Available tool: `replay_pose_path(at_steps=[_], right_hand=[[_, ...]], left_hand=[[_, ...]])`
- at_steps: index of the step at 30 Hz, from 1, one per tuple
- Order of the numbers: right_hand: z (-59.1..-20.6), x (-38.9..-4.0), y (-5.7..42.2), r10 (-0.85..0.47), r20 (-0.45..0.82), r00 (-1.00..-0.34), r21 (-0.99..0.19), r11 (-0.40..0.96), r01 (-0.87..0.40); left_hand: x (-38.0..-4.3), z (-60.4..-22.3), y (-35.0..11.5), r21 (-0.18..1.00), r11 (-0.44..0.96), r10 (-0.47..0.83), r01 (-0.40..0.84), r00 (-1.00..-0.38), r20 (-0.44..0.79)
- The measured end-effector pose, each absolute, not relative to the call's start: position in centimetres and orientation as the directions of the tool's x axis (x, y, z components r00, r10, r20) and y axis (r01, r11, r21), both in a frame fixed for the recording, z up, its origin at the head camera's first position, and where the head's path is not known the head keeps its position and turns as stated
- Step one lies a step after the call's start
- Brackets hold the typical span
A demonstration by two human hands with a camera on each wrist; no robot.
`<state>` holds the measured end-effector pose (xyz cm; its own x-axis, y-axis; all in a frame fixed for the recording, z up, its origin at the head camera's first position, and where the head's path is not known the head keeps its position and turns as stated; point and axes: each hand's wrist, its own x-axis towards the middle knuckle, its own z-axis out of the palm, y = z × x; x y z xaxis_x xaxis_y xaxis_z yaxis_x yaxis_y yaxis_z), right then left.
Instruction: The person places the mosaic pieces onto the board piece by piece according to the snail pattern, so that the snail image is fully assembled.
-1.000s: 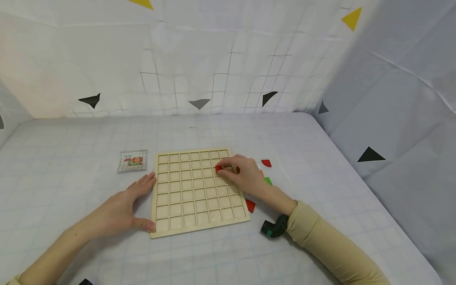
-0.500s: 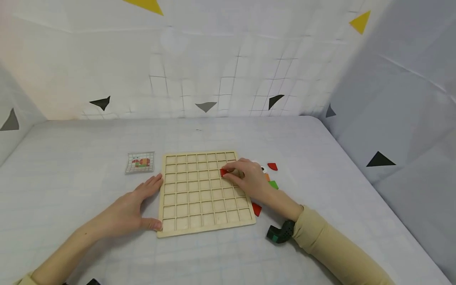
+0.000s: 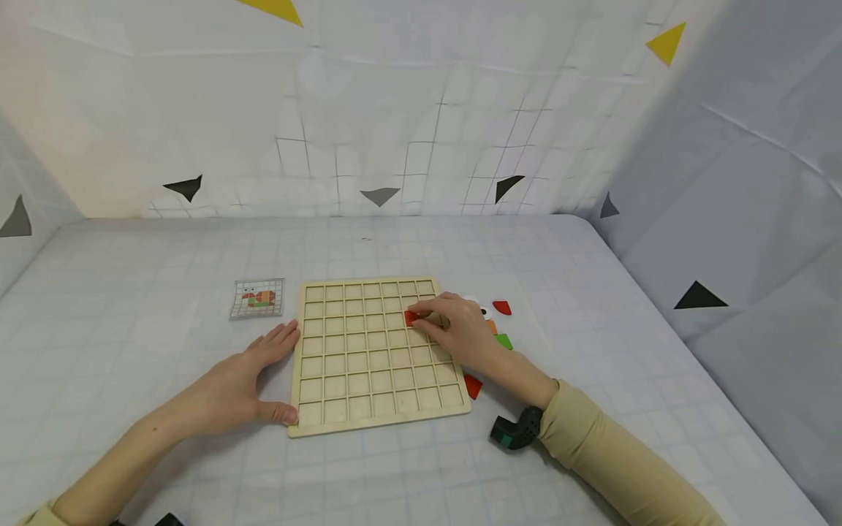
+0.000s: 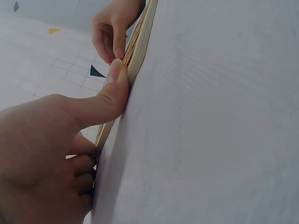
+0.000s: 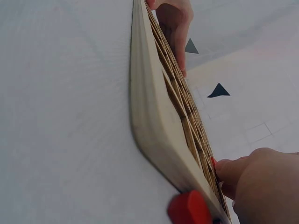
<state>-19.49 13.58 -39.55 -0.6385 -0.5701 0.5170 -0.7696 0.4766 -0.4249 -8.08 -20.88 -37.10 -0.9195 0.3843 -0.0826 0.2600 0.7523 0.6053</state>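
A pale wooden board (image 3: 380, 421) with a raised grid of square cells lies on the table. My left hand (image 3: 230, 383) rests along its left side, thumb and fingertips against the edge; the left wrist view shows the left thumb (image 4: 112, 95) at the frame. Over the board's upper right, my right hand (image 3: 463, 332) pinches a small red tile (image 3: 409, 318) between thumb and index finger, down at a cell. Part of the tile is hidden by the fingers. In the right wrist view the red tile (image 5: 213, 162) shows just at the fingertips.
A small picture card (image 3: 257, 298) with a coloured pattern lies left of the board. On the right are a red quarter-round piece (image 3: 502, 307), a green piece (image 3: 503, 341), an orange piece (image 3: 492, 327) and another red piece (image 3: 473, 386), some partly behind the right hand.
The red tile, tilted between the right fingers before, now lies flatter at its cell. The left hand stays at the board's edge. The whole head view shifted slightly.
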Motion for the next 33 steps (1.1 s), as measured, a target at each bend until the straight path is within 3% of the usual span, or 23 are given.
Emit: replay_pose_path(at_steps=[10, 23, 33], right_hand=[[-39.4, -19.5, 13.6, -0.575, 0.525, -0.628, -0.416, 0.47, -0.778], [-37.9, -20.0, 14.7, -0.586, 0.463, -0.665, -0.526, 0.422, -0.738], [-36.0, -22.8, 20.1, -0.499, 0.298, -0.814, -0.644, 0.524, -0.557]], left_hand=[[-8.2, -37.0, -20.9, 0.604, 0.755, 0.38, 0.256, -0.921, -0.085], [-8.3, -37.2, -21.0, 0.601, 0.755, 0.387, 0.263, -0.918, -0.084], [-8.2, -37.2, -21.1, 0.599, 0.757, 0.388, 0.261, -0.917, -0.09]])
